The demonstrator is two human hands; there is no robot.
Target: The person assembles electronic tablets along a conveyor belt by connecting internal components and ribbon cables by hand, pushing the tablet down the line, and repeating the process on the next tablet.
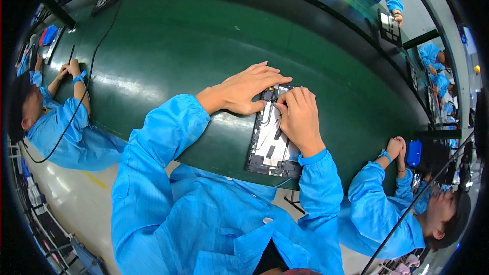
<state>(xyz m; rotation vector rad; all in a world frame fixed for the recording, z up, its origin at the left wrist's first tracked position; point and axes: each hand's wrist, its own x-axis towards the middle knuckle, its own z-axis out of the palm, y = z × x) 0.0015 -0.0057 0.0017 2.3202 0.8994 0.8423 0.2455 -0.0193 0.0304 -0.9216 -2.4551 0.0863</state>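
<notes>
An opened tablet (pixel 266 140) lies on the table in front of me, its black frame around silver inner plates and dark strips. Across its far left corner rests my left hand (pixel 247 89), fingers stretched out and the thumb against the tablet's left edge. My right hand (pixel 300 117) bends over the far right part of the tablet, thumb and forefinger pinched together near its inner parts. Whatever sits between those fingertips is too small or hidden to name. Part of the tablet's right side is covered by this hand and wrist.
The green table (pixel 168 35) curves around me, with a dark raised ledge (pixel 326 7) along its far side. A black cable (pixel 97 46) hangs at the left. Co-workers in blue sit on both sides; another, beyond the ledge, holds a similar device (pixel 389 28).
</notes>
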